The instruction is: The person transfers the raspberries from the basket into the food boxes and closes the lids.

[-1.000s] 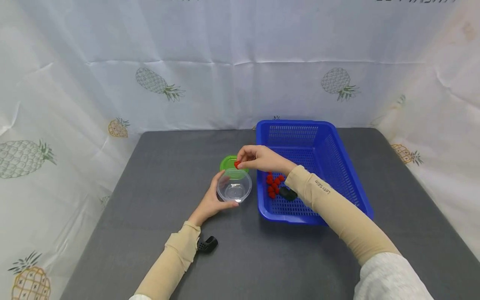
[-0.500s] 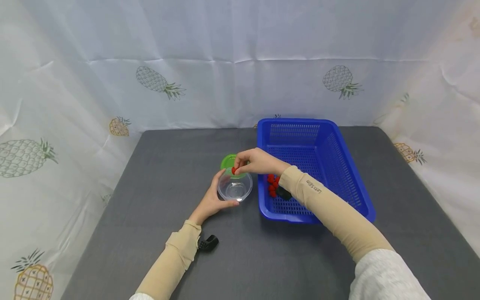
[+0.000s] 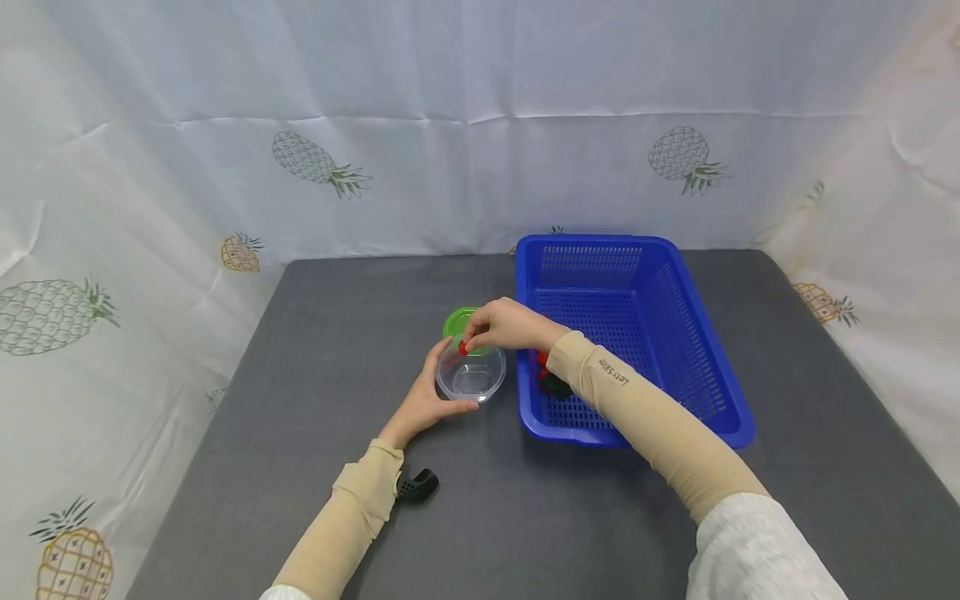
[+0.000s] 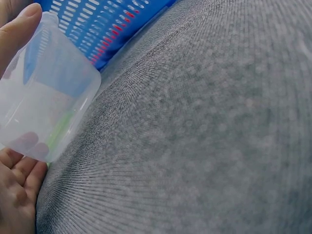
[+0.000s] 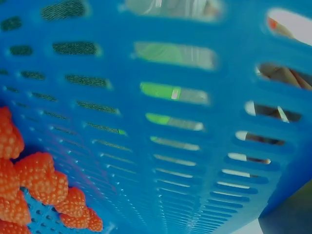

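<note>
In the head view my left hand (image 3: 423, 406) holds a small clear plastic container (image 3: 471, 382), thumb on its near side and fingers round the far left. The left wrist view shows the container (image 4: 63, 73) up close, its walls see-through. My right hand (image 3: 506, 323) pinches a raspberry (image 3: 463, 348) between thumb and fingertips, above the container's far rim. Behind the container lies a green lid (image 3: 454, 322), partly covered by the right hand. Several more raspberries (image 5: 36, 175) sit in the blue basket, mostly hidden by the right wrist in the head view.
The blue perforated basket (image 3: 525, 412) stands right of the container on a grey tabletop (image 3: 337, 333). Its left wall rises between the loose raspberries and the container. A black wrist device (image 3: 418, 487) hangs under my left wrist. White pineapple-print cloth (image 3: 480, 183) encloses the table.
My right hand has moved left and slightly nearer, carrying the raspberry from beside the lid to over the container's far rim. The left hand and container have stayed put.
</note>
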Demonstrator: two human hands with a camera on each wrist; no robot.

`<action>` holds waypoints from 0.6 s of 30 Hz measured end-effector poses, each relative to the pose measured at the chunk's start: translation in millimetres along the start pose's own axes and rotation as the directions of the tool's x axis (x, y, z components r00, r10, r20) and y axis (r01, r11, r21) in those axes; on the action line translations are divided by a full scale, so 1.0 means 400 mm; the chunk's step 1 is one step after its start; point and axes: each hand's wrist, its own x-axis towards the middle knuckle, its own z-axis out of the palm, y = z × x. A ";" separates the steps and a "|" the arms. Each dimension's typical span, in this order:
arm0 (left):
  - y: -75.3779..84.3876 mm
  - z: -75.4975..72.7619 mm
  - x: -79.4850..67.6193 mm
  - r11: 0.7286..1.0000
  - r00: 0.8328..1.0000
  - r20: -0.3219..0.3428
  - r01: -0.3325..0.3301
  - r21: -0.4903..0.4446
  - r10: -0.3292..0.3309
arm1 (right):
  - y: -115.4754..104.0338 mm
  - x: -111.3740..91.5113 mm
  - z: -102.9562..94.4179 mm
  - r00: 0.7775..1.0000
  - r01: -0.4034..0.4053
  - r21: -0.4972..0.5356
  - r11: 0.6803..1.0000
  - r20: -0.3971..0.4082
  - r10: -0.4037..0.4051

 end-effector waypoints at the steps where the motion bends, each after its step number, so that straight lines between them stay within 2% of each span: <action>1: 0.000 0.000 0.000 1.000 1.000 -0.001 0.007 0.004 -0.007 | -0.001 0.000 0.001 1.000 -0.001 -0.009 1.000 0.006 0.002; 18: -0.004 -0.004 0.001 1.000 1.000 -0.003 -0.009 0.013 0.009 | 0.000 -0.002 0.010 0.998 0.066 -0.179 0.982 0.032 -0.061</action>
